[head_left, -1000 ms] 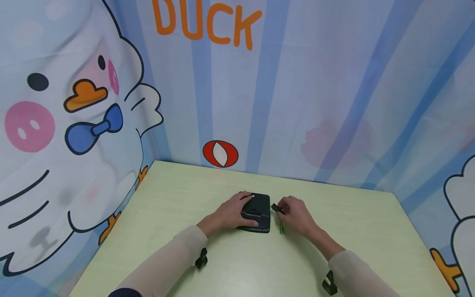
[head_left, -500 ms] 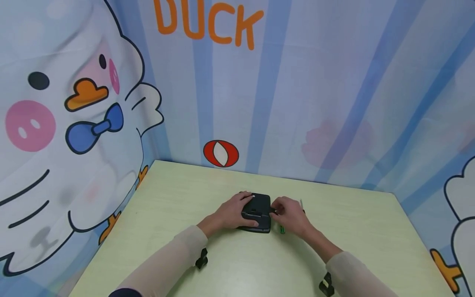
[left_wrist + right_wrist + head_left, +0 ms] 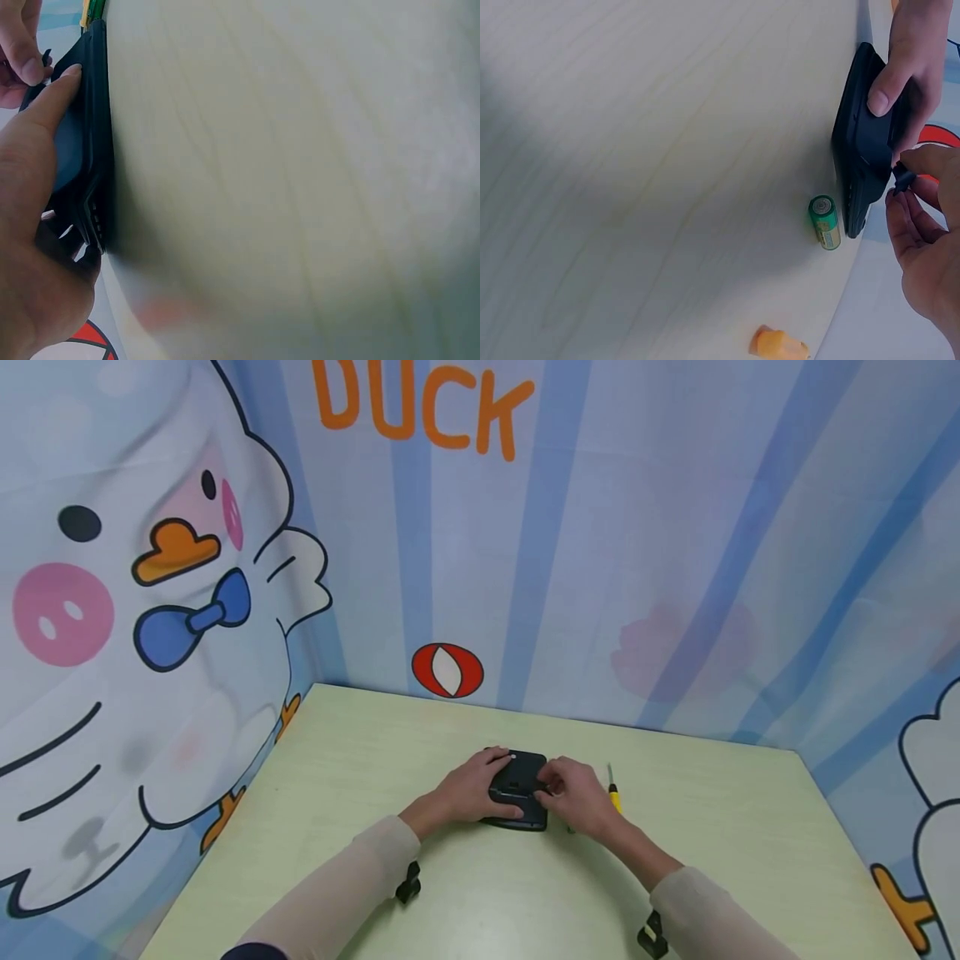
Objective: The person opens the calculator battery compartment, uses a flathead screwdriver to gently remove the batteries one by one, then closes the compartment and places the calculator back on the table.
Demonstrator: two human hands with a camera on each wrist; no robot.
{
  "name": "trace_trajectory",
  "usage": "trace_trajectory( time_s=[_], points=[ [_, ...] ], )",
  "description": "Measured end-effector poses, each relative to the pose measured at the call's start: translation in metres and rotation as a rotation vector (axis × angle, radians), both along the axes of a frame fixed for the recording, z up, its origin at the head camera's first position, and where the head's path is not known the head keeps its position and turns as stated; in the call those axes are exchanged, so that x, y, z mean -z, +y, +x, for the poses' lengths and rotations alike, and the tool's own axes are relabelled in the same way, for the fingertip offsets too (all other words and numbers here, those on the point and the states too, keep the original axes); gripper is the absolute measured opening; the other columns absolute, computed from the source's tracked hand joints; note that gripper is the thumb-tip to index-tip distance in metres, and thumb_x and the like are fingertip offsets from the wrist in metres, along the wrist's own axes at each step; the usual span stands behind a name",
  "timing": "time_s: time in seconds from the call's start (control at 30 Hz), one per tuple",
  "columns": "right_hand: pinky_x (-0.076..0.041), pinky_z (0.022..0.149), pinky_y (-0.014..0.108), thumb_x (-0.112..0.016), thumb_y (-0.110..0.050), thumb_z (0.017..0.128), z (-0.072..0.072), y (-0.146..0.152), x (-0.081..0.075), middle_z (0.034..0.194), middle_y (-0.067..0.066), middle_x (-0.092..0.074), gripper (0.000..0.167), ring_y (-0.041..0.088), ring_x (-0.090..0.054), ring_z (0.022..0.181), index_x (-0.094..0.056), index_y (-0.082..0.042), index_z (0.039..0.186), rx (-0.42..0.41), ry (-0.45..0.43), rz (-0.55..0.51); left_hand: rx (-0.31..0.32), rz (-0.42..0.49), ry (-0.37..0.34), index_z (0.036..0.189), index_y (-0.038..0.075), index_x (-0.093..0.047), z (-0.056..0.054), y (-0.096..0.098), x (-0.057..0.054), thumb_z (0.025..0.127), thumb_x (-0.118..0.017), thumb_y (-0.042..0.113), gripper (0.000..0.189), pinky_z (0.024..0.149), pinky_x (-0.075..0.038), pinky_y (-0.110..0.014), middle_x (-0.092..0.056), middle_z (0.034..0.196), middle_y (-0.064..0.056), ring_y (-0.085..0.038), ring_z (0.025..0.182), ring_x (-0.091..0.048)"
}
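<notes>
A flat black device (image 3: 529, 767), shaped like a desk calculator with its back side up, lies on the table. My left hand (image 3: 471, 789) grips its left end, the thumb lying across the top, as the left wrist view also shows. Over the device's right edge, my right hand (image 3: 581, 795) pinches a small black piece (image 3: 903, 178), which looks like a battery cover, between thumb and fingers. Its fingertips are right at the recess in the device's back. A green battery (image 3: 825, 223) lies on the table beside the device, mostly hidden under my right hand in the head view.
A screwdriver with a yellow handle (image 3: 614, 797) lies to the right of my right hand, its shaft pointing away. Pale wood-grain table (image 3: 390, 735) surrounds the device, and a printed duck curtain (image 3: 465, 552) stands along its back edge.
My right hand has moved left with the small black piece, from beside the device to over its right edge, uncovering the screwdriver. The left hand has kept its grip.
</notes>
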State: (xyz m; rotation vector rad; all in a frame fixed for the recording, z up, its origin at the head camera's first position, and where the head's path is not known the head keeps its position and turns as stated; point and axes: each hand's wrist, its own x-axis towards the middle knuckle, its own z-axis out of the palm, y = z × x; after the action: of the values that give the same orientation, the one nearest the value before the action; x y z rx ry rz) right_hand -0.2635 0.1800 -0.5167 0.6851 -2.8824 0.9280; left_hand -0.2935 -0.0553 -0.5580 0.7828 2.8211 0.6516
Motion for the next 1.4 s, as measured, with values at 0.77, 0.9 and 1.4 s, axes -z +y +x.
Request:
trace_trajectory(
  time_s=[0.77, 0.9, 1.4],
  points=[
    [-0.06, 0.078, 0.03, -0.083, -0.008, 0.093, 0.0, -0.02, 0.001, 0.103, 0.003, -0.068, 0.016, 0.013, -0.065, 0.087, -0.076, -0.005, 0.107, -0.083, 0.031, -0.015, 0.002, 0.023, -0.003, 0.165, 0.011, -0.039, 0.002, 0.0, -0.003, 0.09, -0.075, 0.067, 0.1, 0.121, -0.04, -0.047, -0.033, 0.171, -0.008, -0.028, 0.157, -0.031],
    [-0.06, 0.077, 0.029, -0.083, -0.006, 0.093, 0.001, -0.023, 0.003, 0.103, 0.003, -0.067, 0.015, 0.012, -0.065, 0.086, -0.076, -0.006, 0.106, -0.1, 0.045, -0.031, 0.007, 0.038, -0.004, 0.164, 0.011, -0.04, 0.002, -0.001, -0.003, 0.089, -0.076, 0.066, 0.1, 0.12, -0.041, -0.048, -0.033, 0.17, -0.009, -0.028, 0.156, -0.032],
    [-0.06, 0.08, 0.034, -0.082, -0.007, 0.094, 0.002, -0.031, 0.007, 0.106, 0.005, -0.067, 0.015, 0.015, -0.065, 0.089, -0.077, -0.007, 0.108, -0.136, 0.095, 0.027, 0.022, 0.03, 0.01, 0.165, 0.01, -0.039, 0.0, -0.001, 0.0, 0.091, -0.077, 0.061, 0.097, 0.119, -0.041, -0.046, -0.033, 0.17, -0.01, -0.029, 0.156, -0.032]
  ],
)
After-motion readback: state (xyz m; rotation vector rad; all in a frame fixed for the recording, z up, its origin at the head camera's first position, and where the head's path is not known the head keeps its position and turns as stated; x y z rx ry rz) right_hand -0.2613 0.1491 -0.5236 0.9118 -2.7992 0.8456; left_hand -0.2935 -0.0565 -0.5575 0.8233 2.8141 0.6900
